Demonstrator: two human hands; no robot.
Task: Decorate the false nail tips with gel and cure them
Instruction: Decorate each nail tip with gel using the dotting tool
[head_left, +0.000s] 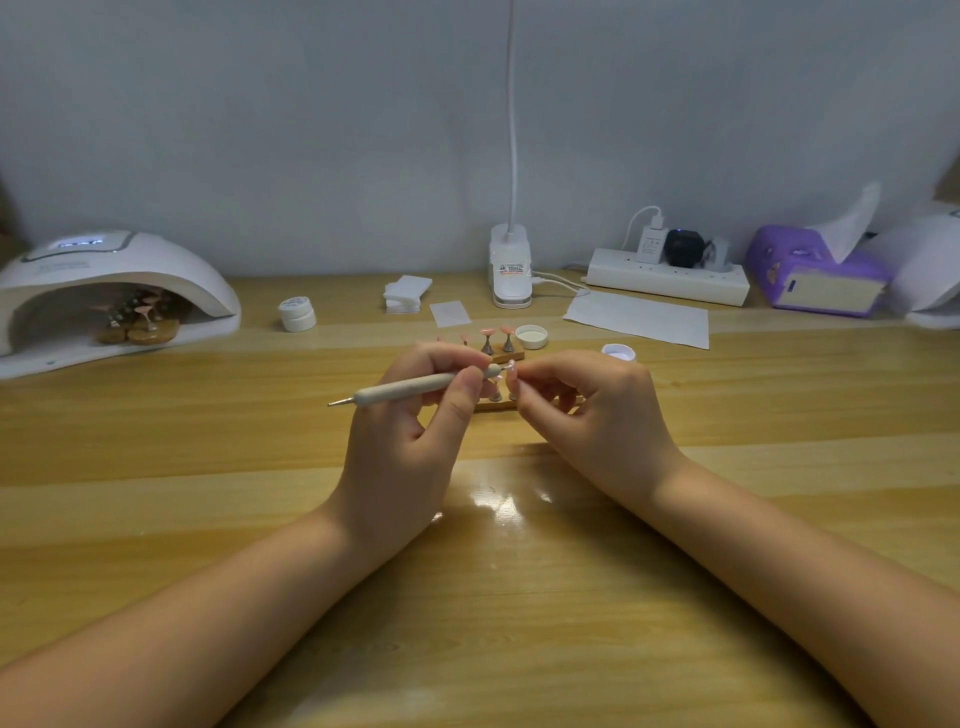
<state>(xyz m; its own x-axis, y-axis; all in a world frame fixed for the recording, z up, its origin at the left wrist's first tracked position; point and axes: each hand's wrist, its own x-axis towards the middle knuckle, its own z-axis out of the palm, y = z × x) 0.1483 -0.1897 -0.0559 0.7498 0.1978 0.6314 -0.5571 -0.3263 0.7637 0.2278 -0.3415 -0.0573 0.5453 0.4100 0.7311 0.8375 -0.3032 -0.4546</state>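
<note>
Brightness: moderate, even, slightly dim toward the corners.
Source: overhead, in front of the person.
Glare: bright patch on the table (498, 501) at centre.
Shadows: soft, beneath the forearms.
Distortion: wide-angle bowing at left and right edges.
Focus: soft overall; small items blurred.

The left hand (415, 415) and right hand (587, 410) cover most of the near nail stand (493, 404); how many tips it carries cannot be told. The tool's (410, 387) working end is too small to make out where it meets the nail tip (510, 365). The lamp's (511, 156) head is cut off at the top edge. A white device (930, 270) runs off the right edge. Stands inside the nail dryer (104, 291) are blurred in shadow.
</note>
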